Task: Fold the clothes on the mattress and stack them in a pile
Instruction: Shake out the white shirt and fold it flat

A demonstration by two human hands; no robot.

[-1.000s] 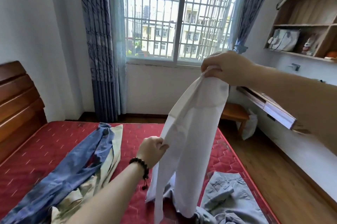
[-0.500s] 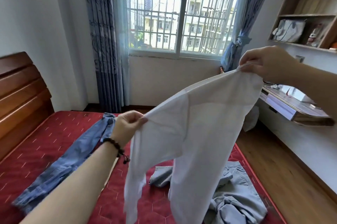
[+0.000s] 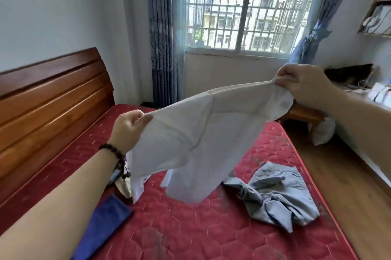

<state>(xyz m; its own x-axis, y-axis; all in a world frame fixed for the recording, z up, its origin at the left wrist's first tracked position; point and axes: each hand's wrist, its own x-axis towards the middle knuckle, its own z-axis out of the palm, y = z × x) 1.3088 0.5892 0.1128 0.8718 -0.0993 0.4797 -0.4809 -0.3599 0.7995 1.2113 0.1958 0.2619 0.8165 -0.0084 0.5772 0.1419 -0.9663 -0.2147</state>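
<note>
A white garment (image 3: 203,132) is stretched out in the air above the red quilted mattress (image 3: 211,228). My left hand (image 3: 129,128) pinches its lower left corner and wears a dark bead bracelet. My right hand (image 3: 304,84) grips the upper right end, higher and farther away. The cloth's loose lower part hangs down to just above the mattress. A crumpled grey-blue garment (image 3: 275,194) lies on the mattress to the right. Blue jeans (image 3: 101,226) and a beige garment (image 3: 124,187) lie partly hidden under my left forearm.
A wooden headboard (image 3: 53,99) runs along the left. A barred window (image 3: 247,8) with blue curtains is straight ahead. Wooden floor (image 3: 349,196), a desk (image 3: 359,88) and wall shelves (image 3: 378,18) are on the right of the bed.
My hands have spread the white garment wider and lowered it toward the mattress. The view has turned left and down, so the jeans now lie under my left forearm.
</note>
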